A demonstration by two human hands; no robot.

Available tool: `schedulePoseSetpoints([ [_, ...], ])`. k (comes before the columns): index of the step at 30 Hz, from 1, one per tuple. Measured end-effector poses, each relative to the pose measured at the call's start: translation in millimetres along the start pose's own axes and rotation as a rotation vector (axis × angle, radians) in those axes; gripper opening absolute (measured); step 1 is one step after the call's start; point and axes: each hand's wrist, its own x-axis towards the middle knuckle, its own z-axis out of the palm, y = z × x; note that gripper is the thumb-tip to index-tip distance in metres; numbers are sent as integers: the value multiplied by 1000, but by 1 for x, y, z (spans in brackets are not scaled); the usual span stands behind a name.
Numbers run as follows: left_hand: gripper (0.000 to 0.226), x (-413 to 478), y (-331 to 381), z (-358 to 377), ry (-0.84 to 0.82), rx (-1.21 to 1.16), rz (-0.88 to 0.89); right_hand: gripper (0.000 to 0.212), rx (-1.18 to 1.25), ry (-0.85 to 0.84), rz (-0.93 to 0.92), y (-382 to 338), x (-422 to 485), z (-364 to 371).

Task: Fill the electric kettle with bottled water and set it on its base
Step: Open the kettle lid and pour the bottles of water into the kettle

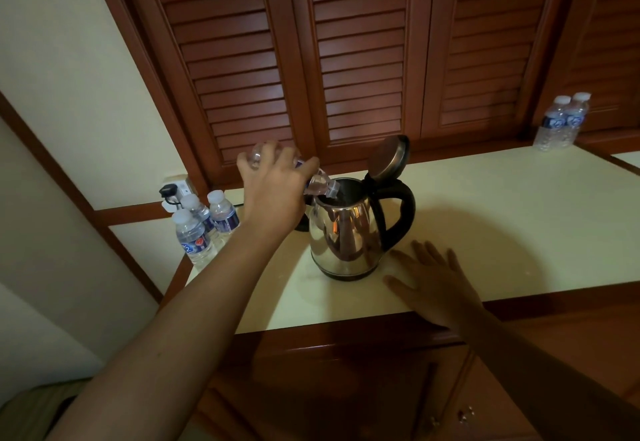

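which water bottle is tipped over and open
The bottle the left hand grips, neck tilted at the kettle mouth. The three bottles at left and the pair at far right stand upright, capped.

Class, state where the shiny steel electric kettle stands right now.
The steel kettle stands centre of the head view on the cream counter, three capped water bottles to its left, the right hand flat to its right.

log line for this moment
step: filling | left hand grips tipped water bottle, mouth over electric kettle | lid up | right hand flat on counter
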Motion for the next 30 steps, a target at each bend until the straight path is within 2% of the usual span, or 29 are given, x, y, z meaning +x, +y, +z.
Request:
schedulePoseSetpoints([
  [5, 64, 3, 3, 0, 13, 8, 50, 67, 23, 8, -7, 0, -1, 0],
  [17, 56, 5, 10, 5, 71, 48, 176, 47, 84, 57, -97, 1, -3, -2],
  [21, 56, 6, 11, 4, 83, 65, 208, 47, 107, 56, -96, 2, -3, -1],
  [27, 57, 13, 11, -1, 107, 94, 246, 43, 255, 236, -167, 5, -3, 3],
  [30, 54, 12, 10, 0, 128, 122, 251, 46, 242, 309, -177, 7, -4, 6],
])
